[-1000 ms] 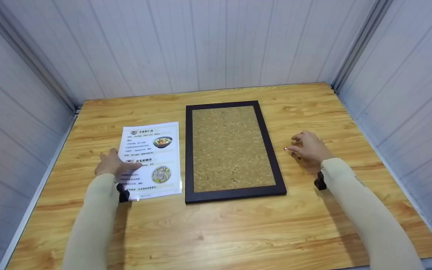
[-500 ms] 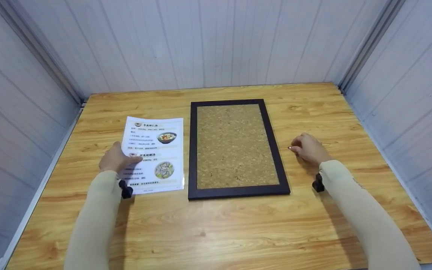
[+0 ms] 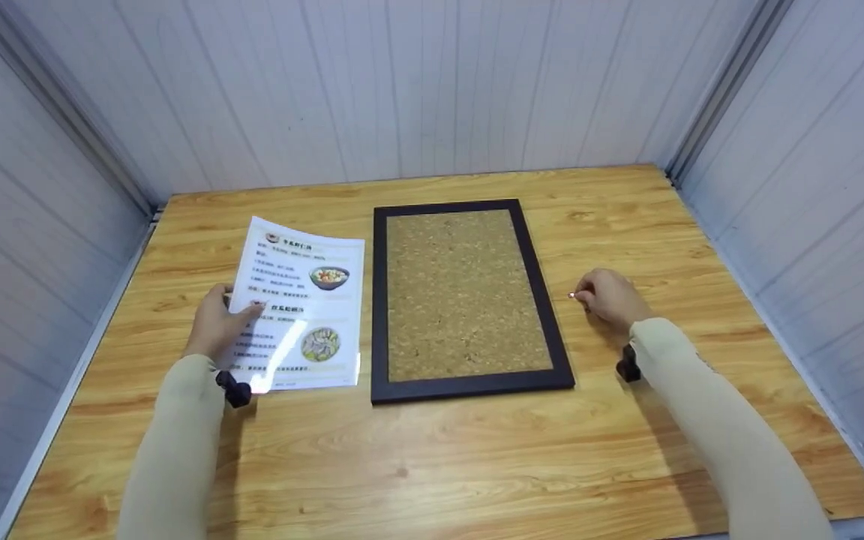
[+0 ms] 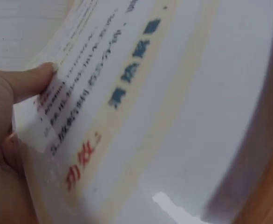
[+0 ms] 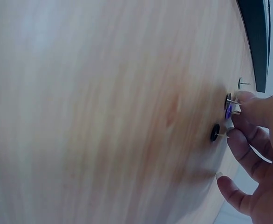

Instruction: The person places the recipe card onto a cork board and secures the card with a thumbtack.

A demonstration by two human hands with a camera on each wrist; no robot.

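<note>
My left hand [image 3: 214, 324] pinches the left edge of a laminated menu sheet [image 3: 304, 307], thumb on top, and the sheet's left side is raised off the table. In the left wrist view the thumb [image 4: 29, 84] presses on the printed sheet [image 4: 164, 112]. A cork board [image 3: 462, 292] in a dark frame lies flat beside the sheet. Right of the frame, my right hand [image 3: 606, 298] is curled over several thumbtacks [image 5: 228, 100] lying on the wood. Its fingertips [image 5: 246, 100] pinch one tack by the pin.
The wooden table [image 3: 477, 450] is closed in by white panel walls [image 3: 402, 90] at the back and both sides. The frame's dark corner [image 5: 257, 42] shows just beyond the tacks.
The left hand has gone from lying on the sheet to gripping its edge and lifting it. The right hand's fingers have curled in onto the tacks.
</note>
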